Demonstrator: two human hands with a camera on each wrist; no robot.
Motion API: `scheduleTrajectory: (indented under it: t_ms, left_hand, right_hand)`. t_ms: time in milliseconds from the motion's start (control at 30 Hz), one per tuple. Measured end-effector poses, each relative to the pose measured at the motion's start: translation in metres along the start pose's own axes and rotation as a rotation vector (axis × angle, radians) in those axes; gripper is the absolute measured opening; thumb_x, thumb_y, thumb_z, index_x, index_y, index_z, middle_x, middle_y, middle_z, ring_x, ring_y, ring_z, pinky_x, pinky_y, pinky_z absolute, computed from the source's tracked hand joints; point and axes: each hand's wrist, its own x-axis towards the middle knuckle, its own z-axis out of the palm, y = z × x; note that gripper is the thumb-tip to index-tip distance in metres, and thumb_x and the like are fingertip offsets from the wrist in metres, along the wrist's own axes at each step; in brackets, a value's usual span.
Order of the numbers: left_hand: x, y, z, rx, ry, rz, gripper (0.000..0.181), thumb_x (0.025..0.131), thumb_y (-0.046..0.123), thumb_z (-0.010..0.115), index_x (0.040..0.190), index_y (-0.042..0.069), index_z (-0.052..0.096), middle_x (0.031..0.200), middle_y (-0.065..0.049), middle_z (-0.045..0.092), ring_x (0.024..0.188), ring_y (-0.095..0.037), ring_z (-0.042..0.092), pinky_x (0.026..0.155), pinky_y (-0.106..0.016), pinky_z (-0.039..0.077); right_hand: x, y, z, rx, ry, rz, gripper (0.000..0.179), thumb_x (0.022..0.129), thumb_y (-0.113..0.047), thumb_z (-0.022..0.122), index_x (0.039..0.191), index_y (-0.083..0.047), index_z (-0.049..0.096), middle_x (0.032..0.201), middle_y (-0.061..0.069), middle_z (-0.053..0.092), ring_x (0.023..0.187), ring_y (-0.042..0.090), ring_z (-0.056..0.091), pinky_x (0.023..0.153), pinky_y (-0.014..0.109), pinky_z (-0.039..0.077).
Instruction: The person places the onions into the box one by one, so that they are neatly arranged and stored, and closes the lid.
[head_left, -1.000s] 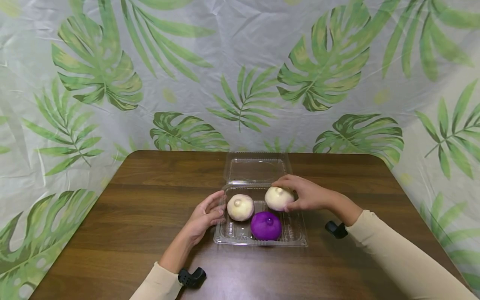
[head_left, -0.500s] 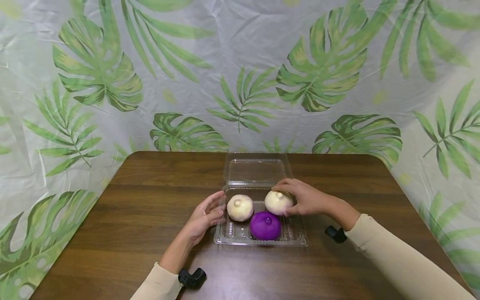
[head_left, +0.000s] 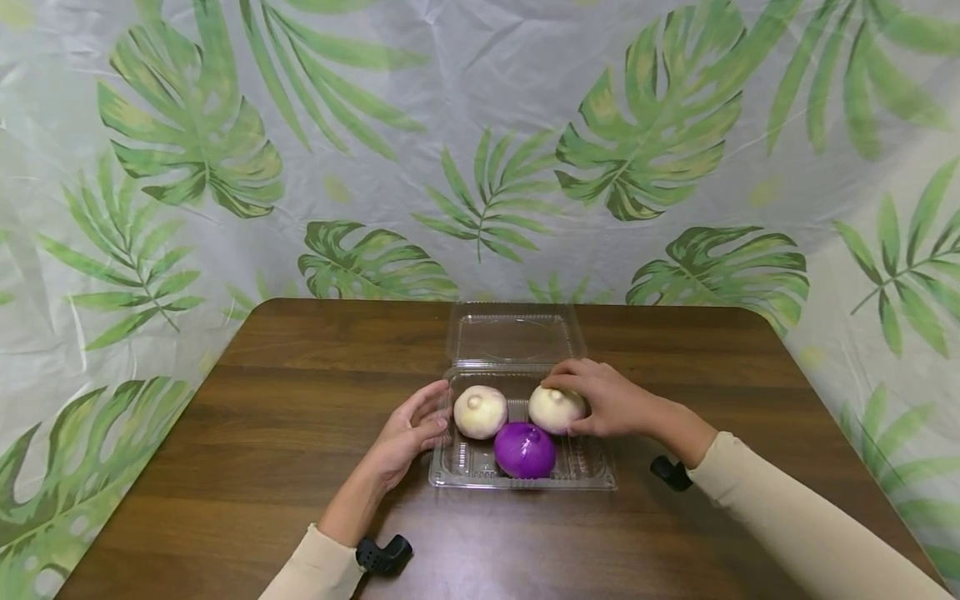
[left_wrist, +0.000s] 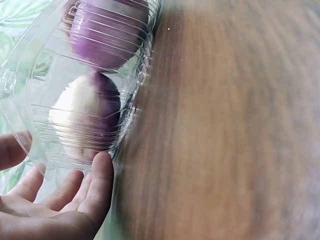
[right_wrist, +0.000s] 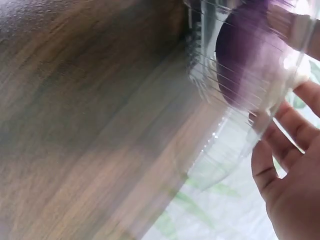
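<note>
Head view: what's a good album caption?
Right hand grips a whitish turnip, one of three in an open clear box; left hand alongside.

Left grip relaxed (inward-facing), right grip curled

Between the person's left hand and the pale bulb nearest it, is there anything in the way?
Yes: the clear container wall. The left hand is at its outer side, and the pale bulb sits just inside. The open lid lies at the far side, not between them.
</note>
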Motion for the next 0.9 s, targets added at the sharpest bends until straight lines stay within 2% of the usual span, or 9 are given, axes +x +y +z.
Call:
scheduleTrajectory:
  t_ms: [233, 900]
  left_hand:
    - [-0.0001, 0.0002, 0.0003, -0.003, -0.003, 0.004, 0.065, 0.095, -0.003, 0.049, 0.155, 0.006, 0.026, 0.161, -0.024, 0.028, 0.144, -0.043, 0.036, 0.095, -0.034, 0.052]
    - [-0.0005, -0.0012, 0.0008, -0.005, 0.002, 0.004, 0.065, 0.095, -0.003, 0.049, 0.155, 0.006, 0.027, 0.161, -0.023, 0.028, 0.144, -0.043, 0.036, 0.094, -0.034, 0.052]
  right_hand:
    - [-0.0026, -0.0004, 0.0039, -0.053, -0.003, 0.012, 0.062, 0.069, -0.028, 0.087, 0.126, -0.015, 0.066, 0.122, 0.003, 0.064, 0.111, 0.023, 0.059, 0.08, 0.035, 0.038]
    - [-0.0049, 0.0001, 0.0056, -0.037, 0.006, 0.028, 0.064, 0.071, -0.029, 0.086, 0.129, -0.015, 0.063, 0.126, 0.002, 0.063, 0.115, 0.024, 0.058, 0.083, 0.037, 0.038]
